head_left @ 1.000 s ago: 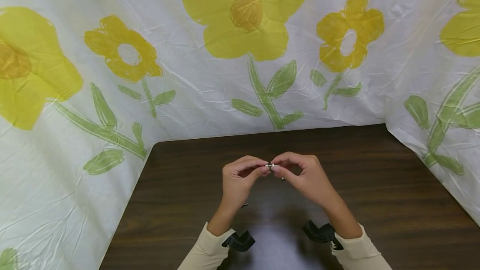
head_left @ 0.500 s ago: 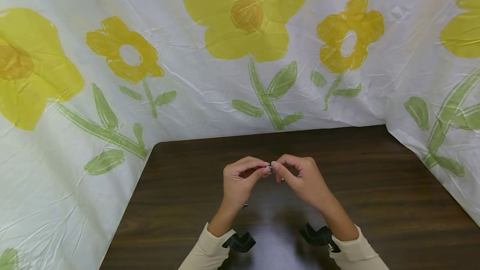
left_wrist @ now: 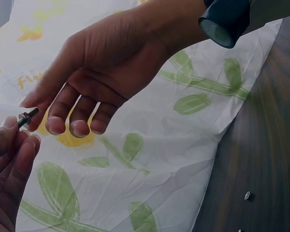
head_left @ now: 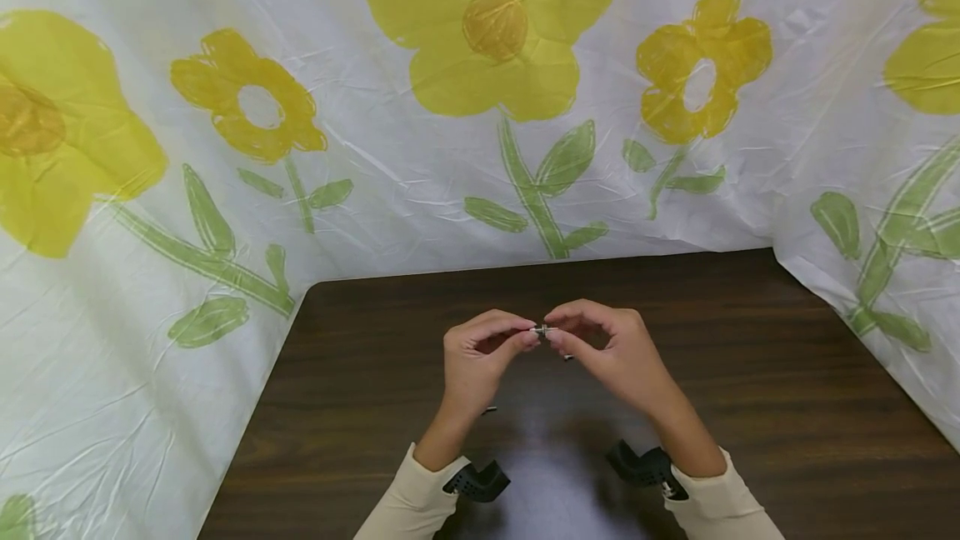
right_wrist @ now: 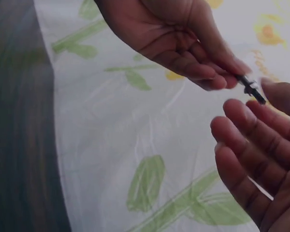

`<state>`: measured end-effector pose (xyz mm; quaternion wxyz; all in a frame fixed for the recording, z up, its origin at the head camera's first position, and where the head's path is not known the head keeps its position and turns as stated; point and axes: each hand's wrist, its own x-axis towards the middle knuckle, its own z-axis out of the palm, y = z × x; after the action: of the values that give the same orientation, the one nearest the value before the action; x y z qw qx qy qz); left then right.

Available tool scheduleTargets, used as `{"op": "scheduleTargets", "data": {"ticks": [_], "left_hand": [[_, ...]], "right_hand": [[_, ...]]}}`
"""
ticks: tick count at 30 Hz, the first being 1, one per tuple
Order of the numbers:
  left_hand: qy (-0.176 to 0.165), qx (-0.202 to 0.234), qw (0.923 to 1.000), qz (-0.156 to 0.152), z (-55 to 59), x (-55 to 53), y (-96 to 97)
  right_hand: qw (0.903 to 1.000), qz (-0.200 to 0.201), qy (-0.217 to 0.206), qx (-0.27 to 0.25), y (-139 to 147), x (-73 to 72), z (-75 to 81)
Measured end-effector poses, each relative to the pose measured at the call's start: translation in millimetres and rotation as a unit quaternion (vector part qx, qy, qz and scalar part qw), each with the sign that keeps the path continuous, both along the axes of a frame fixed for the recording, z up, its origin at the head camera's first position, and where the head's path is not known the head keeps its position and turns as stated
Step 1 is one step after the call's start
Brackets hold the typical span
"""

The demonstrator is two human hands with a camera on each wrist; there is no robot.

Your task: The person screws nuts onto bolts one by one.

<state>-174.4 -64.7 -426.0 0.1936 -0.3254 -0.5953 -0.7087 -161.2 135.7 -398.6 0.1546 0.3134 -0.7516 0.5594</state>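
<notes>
Flowered cloth, hung behind the table. Right hand, above the table: thumb and fingertips about one end of a metal bolt; contact I cannot tell. Left hand, above the table: pinching the bolt. Two small pieces, on the table: one, another.

Orange lettering on the white flowered cloth, "flo" readable in left wrist view, rest illegible

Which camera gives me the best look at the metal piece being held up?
Right wrist: the metal piece appears largest there, though dark and slightly blurred. Left wrist shows it smaller, near the left edge; head shows it tiny.
</notes>
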Motion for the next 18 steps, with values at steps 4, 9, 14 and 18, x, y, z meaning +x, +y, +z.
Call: {"op": "scheduleTargets", "data": {"ticks": [4, 9, 14, 18], "left_hand": [[-0.005, 0.003, 1.0000, -0.006, -0.6, -0.5, -0.6], [-0.007, -0.001, 1.0000, -0.005, -0.6, 0.0, -0.4], [-0.007, -0.004, 1.0000, -0.004, -0.5, 0.9, -0.2], [-0.001, -0.006, 1.0000, -0.005, -0.3, 0.6, 0.3]], "right_hand": [[0.9999, 0.010, 0.009, -0.001, 1.2, -1.0, 1.0], [0.9997, 0.020, 0.011, -0.004, 0.2, -1.8, 1.6], [0.9998, 0.017, 0.013, 0.001, -0.1, -1.8, 0.8], [0.9998, 0.020, 0.007, 0.005, -0.3, -0.7, 0.8]]}}
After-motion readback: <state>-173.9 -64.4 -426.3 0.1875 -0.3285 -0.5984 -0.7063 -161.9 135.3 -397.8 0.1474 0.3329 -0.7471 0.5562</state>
